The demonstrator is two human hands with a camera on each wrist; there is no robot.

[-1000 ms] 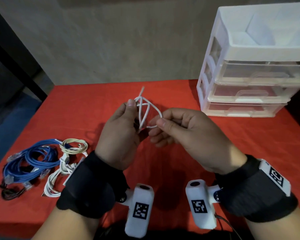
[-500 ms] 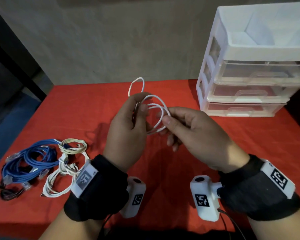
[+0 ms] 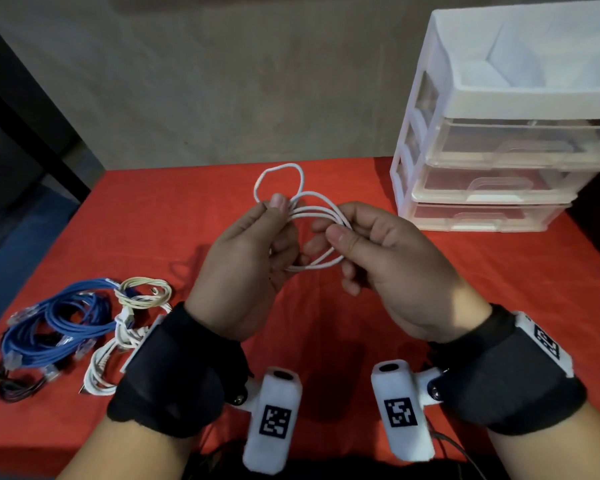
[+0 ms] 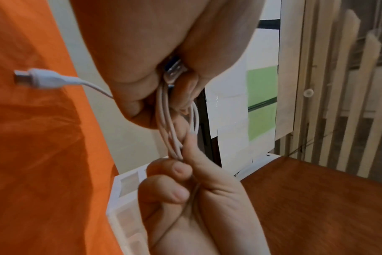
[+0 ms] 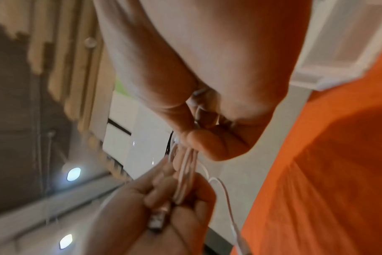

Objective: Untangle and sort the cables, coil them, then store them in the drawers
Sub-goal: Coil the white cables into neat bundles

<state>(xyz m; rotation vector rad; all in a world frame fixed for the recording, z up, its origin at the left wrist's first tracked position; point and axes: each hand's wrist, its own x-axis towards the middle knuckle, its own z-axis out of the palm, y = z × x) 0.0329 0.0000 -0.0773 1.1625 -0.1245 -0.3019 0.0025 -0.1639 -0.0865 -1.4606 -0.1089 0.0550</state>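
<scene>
Both hands hold the white cable (image 3: 314, 216) in the air above mid-counter (image 3: 174, 220). The left hand (image 3: 246, 268) pinches the coil's left side, the right hand (image 3: 392, 268) its right. The loops run left-right, with one loop poking toward the far edge. Drawers (image 3: 499, 147) stand at the far right corner, shut. Blue cables (image 3: 59, 323) and white cables (image 3: 118, 341) lie by the left edge, well apart. The counter is bare between the hands and the far edge.

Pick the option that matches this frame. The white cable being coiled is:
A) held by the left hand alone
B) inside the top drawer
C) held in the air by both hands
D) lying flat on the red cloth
C: the left hand and the right hand each pinch a side of the white cable, whose loops hang clear above the red cloth.
</scene>
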